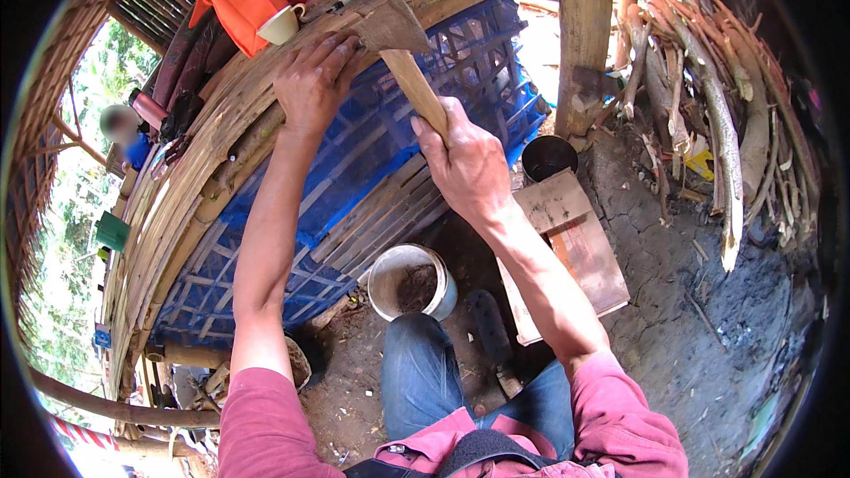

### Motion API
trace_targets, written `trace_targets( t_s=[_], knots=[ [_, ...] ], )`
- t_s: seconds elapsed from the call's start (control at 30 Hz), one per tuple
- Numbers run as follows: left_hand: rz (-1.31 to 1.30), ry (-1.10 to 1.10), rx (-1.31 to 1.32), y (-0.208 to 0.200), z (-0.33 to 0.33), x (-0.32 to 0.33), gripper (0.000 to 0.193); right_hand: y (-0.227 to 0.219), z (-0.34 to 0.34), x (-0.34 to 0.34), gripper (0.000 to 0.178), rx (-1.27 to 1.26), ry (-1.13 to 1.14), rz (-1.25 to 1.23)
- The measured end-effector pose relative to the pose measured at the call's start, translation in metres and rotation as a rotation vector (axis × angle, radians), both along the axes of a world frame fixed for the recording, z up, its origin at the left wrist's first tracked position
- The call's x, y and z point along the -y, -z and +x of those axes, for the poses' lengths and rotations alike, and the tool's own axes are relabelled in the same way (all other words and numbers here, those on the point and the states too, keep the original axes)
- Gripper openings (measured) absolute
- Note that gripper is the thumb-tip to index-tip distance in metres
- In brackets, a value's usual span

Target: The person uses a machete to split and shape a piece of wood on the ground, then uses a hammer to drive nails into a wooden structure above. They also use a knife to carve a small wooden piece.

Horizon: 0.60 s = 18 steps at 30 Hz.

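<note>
My right hand [467,159] is wrapped round the wooden handle of a hatchet [409,80]. Its flat metal head [394,28] is at the upper end, over the edge of a raised bamboo platform [257,119]. Close beside the head, my left hand [317,75] has its fingers bent and pressed together on the platform edge. What those fingers hold, if anything, is hidden. An orange cloth [237,2] and a pale cup [281,26] sit on the platform just past my left hand.
Below my arms stand a white bucket [381,279] with dark stuff inside and a cardboard box [584,257]. Beside the box is a black pot [550,158]. Firewood [726,124] is stacked at the right, near a wooden post [583,44]. Blue sheeting [354,150] lines the platform's side.
</note>
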<state>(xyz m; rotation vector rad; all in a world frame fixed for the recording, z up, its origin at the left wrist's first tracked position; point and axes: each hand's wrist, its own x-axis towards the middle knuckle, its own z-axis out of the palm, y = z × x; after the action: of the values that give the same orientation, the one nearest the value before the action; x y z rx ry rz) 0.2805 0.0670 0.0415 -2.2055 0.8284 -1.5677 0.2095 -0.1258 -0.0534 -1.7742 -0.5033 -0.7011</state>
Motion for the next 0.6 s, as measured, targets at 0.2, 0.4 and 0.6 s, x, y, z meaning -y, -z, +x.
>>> trace_targets(
  t_s=[0.2,0.4,0.6],
  knots=[
    [-0.006,0.022,-0.019,-0.003,-0.002,0.005,0.014,-0.014,-0.016,0.000,0.024,0.284,0.035,0.247],
    [-0.038,-0.081,-0.070,0.001,0.000,-0.004,0.015,-0.002,-0.012,-0.006,0.025,0.015,-0.075,0.026],
    [-0.077,-0.008,-0.073,-0.002,0.000,0.003,0.015,-0.007,-0.005,-0.011,0.024,0.014,-0.023,0.104]
  ],
)
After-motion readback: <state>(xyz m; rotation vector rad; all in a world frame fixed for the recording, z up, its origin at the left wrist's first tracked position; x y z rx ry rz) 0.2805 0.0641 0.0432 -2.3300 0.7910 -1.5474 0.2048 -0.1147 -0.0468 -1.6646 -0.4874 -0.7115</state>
